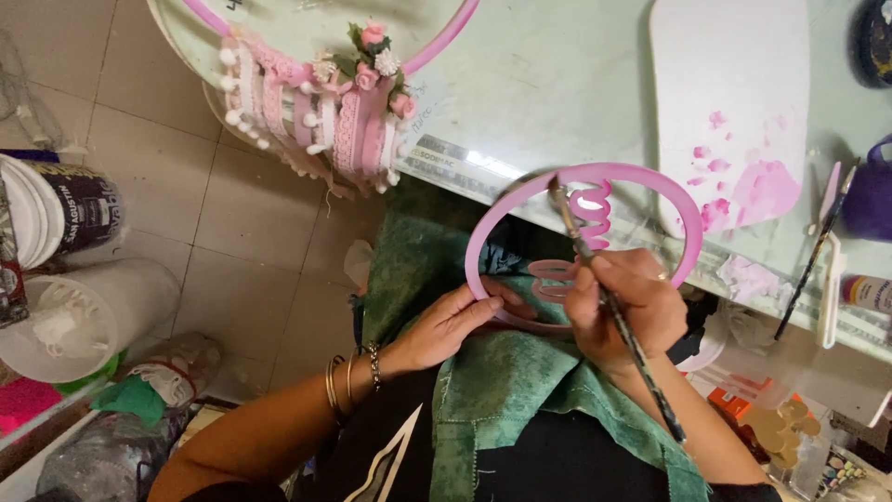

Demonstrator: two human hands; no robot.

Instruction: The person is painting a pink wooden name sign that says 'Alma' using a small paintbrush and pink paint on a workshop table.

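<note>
My left hand [446,325] grips the lower left rim of a pink ring [686,200] that has looping pink letters [592,212] set inside it. My right hand [627,307] holds a long dark paintbrush [621,323]; its tip rests near the top inside of the ring by the letters. The ring hangs over my lap, above a green cloth [502,372], just in front of the table edge.
On the glass table [548,84] lie a second pink hoop with ribbons and small flowers [325,102], a white board smeared with pink paint [729,102], another brush [813,256] and a purple mug [872,195]. Buckets and tubs [74,279] stand on the tiled floor at left.
</note>
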